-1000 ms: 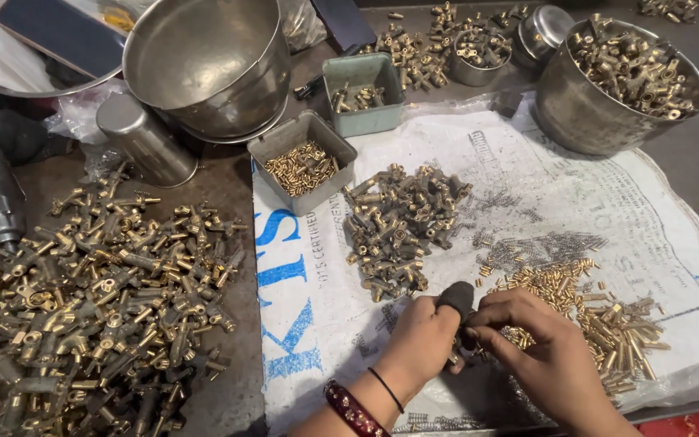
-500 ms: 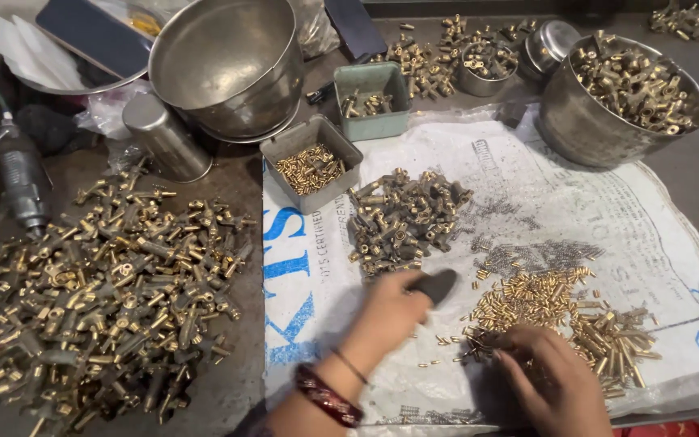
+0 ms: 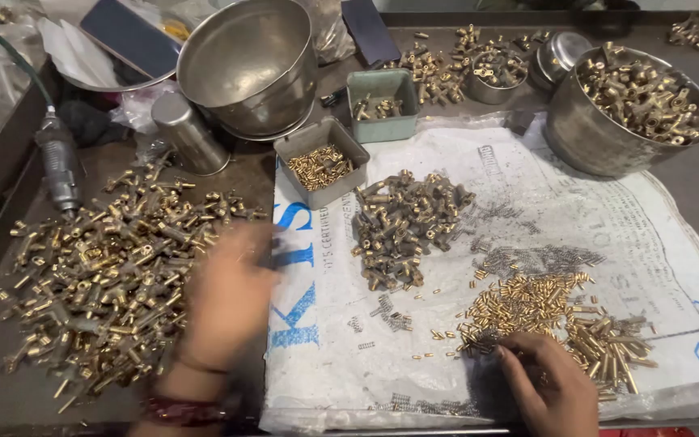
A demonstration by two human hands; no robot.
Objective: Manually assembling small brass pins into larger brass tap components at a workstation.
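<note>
My left hand [image 3: 228,299] is blurred with motion over the right edge of a big heap of brass fittings [image 3: 99,267] on the dark tabletop; what it holds cannot be made out. My right hand [image 3: 548,388] rests fingers-down on the white printed sack [image 3: 673,251] at the near edge of a pile of small brass pins [image 3: 527,303]. A mound of duller brass parts [image 3: 406,222] lies in the middle of the sack, with small springs [image 3: 527,259] scattered to its right.
Behind stand a large steel bowl [image 3: 244,65], a steel tumbler [image 3: 188,133], a grey tray of brass bits [image 3: 321,162], a green tray [image 3: 380,101] and a steel pot of fittings [image 3: 633,105]. A pneumatic tool [image 3: 58,166] lies at the left.
My left hand has left my right hand and swung left across the sack to the big heap of fittings. My right hand stays at the pin pile. The view has shifted slightly.
</note>
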